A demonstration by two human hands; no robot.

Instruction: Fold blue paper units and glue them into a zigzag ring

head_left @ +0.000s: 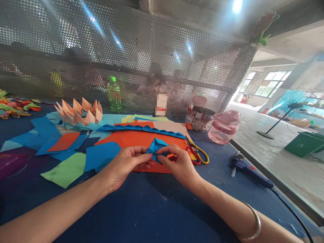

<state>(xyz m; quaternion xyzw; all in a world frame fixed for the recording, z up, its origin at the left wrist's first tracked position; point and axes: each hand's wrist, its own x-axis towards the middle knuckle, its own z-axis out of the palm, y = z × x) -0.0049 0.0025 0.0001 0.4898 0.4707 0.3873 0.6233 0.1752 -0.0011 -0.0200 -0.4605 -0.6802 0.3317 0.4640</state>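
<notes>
The left hand point(129, 162) and right hand point(181, 165) pinch a blue paper point(157, 145) over the orange sheet point(131, 139) — seemingly part-folded, while the blue strip point(146, 129) behind already shows finished folds

I can see a pink jug point(222, 128) from here, with a round patterned container point(199, 119) just to its left. A green-capped bottle point(114, 96) stands well left of the jug. Behind the jug rises a perforated screen point(177, 42); well off to its right are a standing fan point(293, 105) and a green bin point(303, 144).
</notes>
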